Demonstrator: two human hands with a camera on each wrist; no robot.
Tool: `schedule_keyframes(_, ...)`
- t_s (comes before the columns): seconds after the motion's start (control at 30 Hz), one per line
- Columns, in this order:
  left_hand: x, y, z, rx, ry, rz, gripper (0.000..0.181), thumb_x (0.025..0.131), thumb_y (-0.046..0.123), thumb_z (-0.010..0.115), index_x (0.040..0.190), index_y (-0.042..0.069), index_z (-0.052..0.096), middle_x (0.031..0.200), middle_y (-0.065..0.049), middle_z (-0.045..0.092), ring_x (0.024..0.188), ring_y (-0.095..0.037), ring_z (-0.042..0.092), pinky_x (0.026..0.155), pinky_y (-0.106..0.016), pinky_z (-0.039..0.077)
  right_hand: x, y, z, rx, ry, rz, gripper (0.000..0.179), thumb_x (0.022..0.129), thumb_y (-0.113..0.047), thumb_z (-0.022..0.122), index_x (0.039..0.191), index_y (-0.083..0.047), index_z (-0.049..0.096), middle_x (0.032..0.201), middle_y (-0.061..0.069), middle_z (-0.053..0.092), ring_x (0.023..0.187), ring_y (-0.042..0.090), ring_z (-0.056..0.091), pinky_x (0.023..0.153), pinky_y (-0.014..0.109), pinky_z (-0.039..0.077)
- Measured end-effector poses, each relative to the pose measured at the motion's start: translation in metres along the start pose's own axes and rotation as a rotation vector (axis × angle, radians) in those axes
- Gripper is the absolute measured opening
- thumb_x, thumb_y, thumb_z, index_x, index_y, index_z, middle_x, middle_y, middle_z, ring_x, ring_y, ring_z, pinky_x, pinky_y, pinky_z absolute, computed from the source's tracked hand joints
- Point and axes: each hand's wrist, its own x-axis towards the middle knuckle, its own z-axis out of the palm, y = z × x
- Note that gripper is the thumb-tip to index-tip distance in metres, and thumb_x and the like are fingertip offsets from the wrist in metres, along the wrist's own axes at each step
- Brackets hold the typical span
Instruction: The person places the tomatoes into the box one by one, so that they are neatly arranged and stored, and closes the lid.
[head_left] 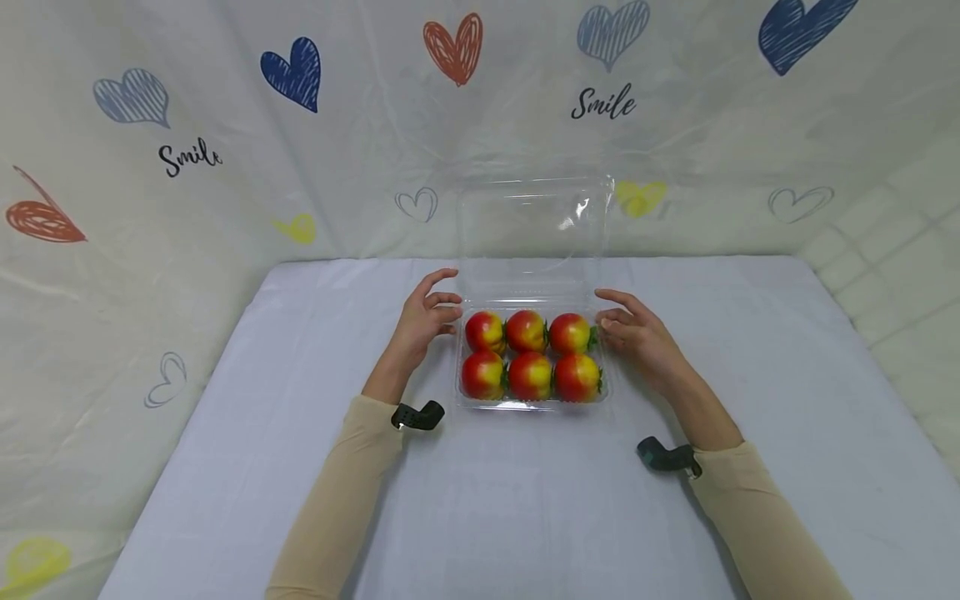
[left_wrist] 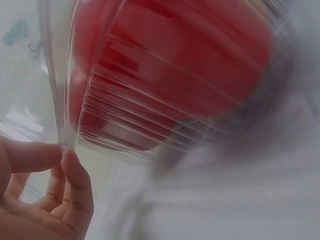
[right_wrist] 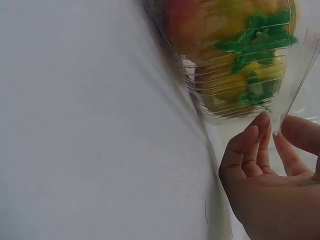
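A clear plastic clamshell box stands on the table with its lid raised at the back. Inside sit several red-and-yellow fruits with green leafy tops, in two rows. At the box's left side is my left hand; in the left wrist view its fingertips pinch the plastic edge near the hinge. My right hand is at the opposite side, and the right wrist view shows that edge between its thumb and fingers. Both hands have their other fingers bent.
A white cloth covers the table. Behind it hangs a pale sheet printed with hearts and the word "Smile". Each wrist wears a dark camera mount, one on the left and one on the right.
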Motion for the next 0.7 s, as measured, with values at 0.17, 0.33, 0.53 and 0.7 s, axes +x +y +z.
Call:
schedule_keyframes(0.17,0.001,-0.002,-0.001,-0.004,0.007,0.015,0.057,0.096,-0.003,0.064,0.143,0.028,0.057,0.122,-0.022,0.061,0.088,-0.024,0.061,0.065,-0.022,0.057,0.000,-0.004,0.000,0.003,-0.003,-0.015,0.046,0.108,-0.015,0.053,0.152,-0.025,0.046,0.120,0.001,0.064,0.099,0.009,0.063,0.089,0.017,0.056)
schedule_keyframes(0.33,0.002,-0.005,-0.001,0.007,0.018,0.021,0.053,0.096,-0.002,0.065,0.140,0.027,0.058,0.118,-0.017,0.062,0.088,-0.024,0.061,0.066,-0.021,0.057,0.002,-0.010,0.001,-0.051,0.000,-0.062,0.059,0.105,-0.009,0.056,0.159,-0.029,0.039,0.130,0.009,0.058,0.101,0.010,0.064,0.089,0.017,0.057)
schedule_keyframes(0.53,0.003,-0.007,-0.001,0.031,0.024,0.022,0.050,0.097,0.000,0.066,0.138,0.027,0.058,0.121,-0.017,0.063,0.093,-0.030,0.062,0.068,-0.022,0.058,0.004,-0.016,0.002,-0.155,0.040,-0.084,0.066,0.102,-0.005,0.060,0.160,-0.030,0.038,0.131,0.013,0.053,0.097,0.010,0.066,0.087,0.017,0.059)
schedule_keyframes(0.7,0.002,-0.007,-0.002,0.062,0.032,0.016,0.047,0.097,0.005,0.068,0.137,0.027,0.059,0.121,-0.011,0.064,0.105,-0.038,0.064,0.071,-0.022,0.059,0.002,-0.016,0.004,-0.154,0.070,-0.099,0.063,0.101,-0.005,0.063,0.156,-0.029,0.043,0.131,0.011,0.054,0.101,0.013,0.066,0.087,0.017,0.059)
